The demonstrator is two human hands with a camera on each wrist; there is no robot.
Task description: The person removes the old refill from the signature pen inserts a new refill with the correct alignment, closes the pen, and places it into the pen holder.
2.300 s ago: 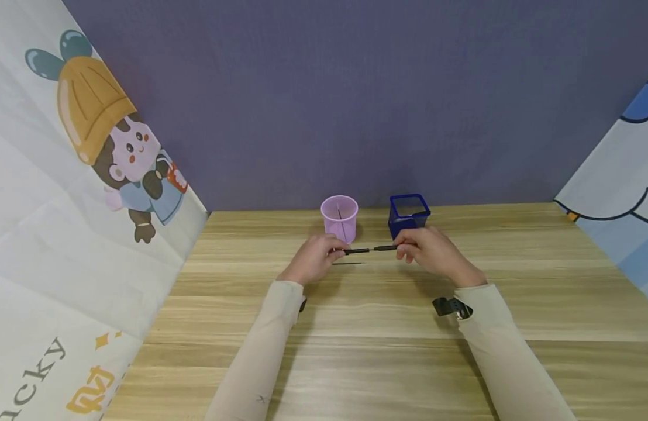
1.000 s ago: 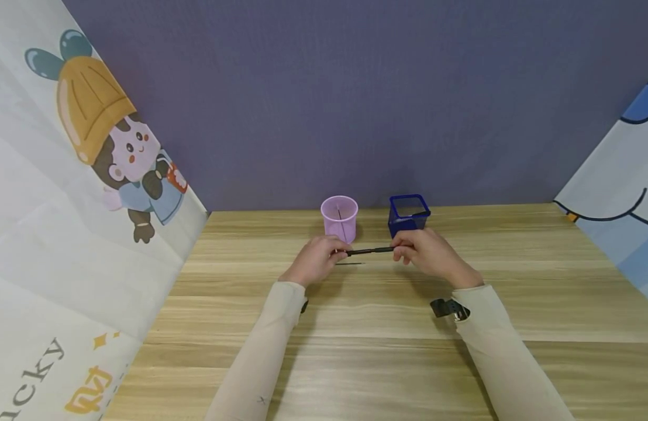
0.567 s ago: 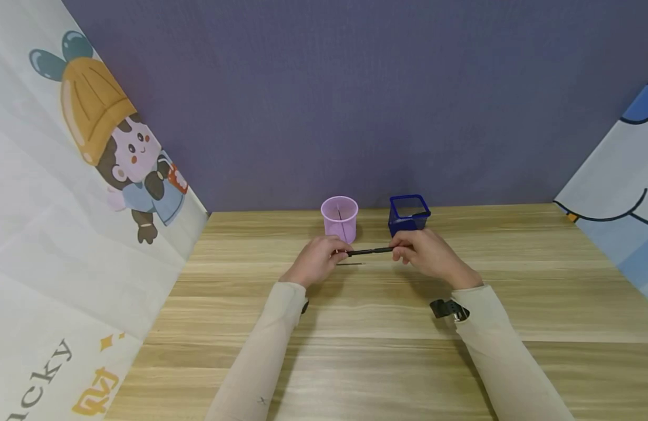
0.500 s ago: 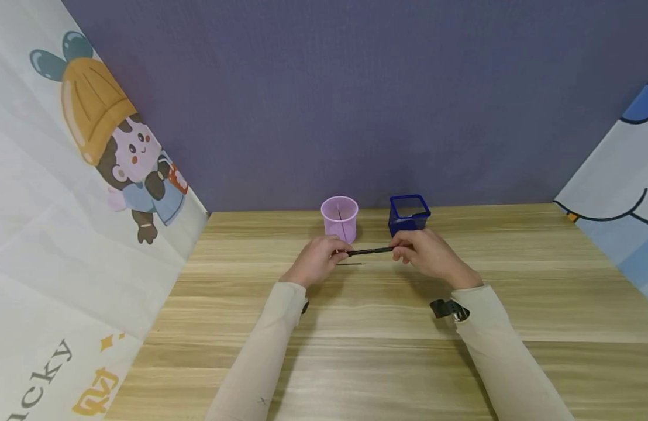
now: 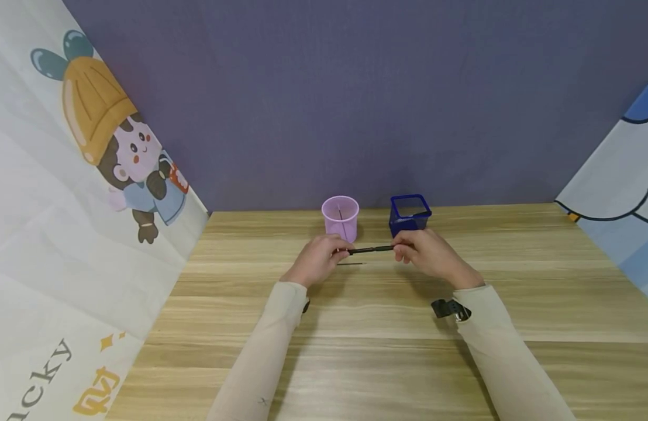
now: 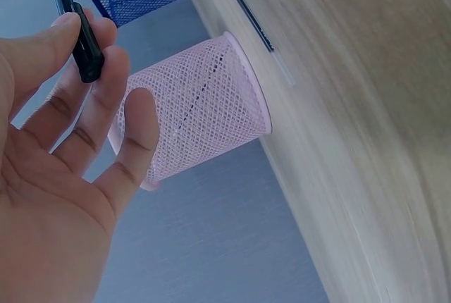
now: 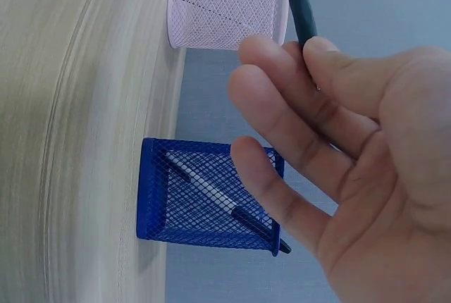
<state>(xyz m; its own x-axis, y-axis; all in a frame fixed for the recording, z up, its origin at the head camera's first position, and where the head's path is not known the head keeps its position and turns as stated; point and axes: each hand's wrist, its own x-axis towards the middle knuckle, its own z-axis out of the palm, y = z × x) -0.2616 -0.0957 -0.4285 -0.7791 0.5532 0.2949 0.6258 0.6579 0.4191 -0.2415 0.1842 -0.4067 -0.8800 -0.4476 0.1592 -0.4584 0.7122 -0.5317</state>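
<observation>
Two joined sections: one black pen held crosswise above the wood-grain table.
Left hand: end with what looks like the clip pinched by thumb and forefinger; lower fingers loosely bent, off the barrel.
Right hand: opposite section pinched by thumb and fingertips; little finger bent, clear of the pen.
Seam: sections seen in line and touching near mid-length; full seating cannot be told.
Loose refill: laid on the table at 8 o'clock from the pen, pale at one end.
Pink mesh cup: stood upright between 10 and 11 o'clock; thin refill leaned inside.
Blue mesh holder: stood at 2 o'clock; black-ended pen slanted inside, one end past the rim.
Step in hand: judged to be the closing or tightening of the two sections.
Next move, as judged: steady alignment called for, one section turned against the other until the seam is firm, no sideways bending applied.
</observation>
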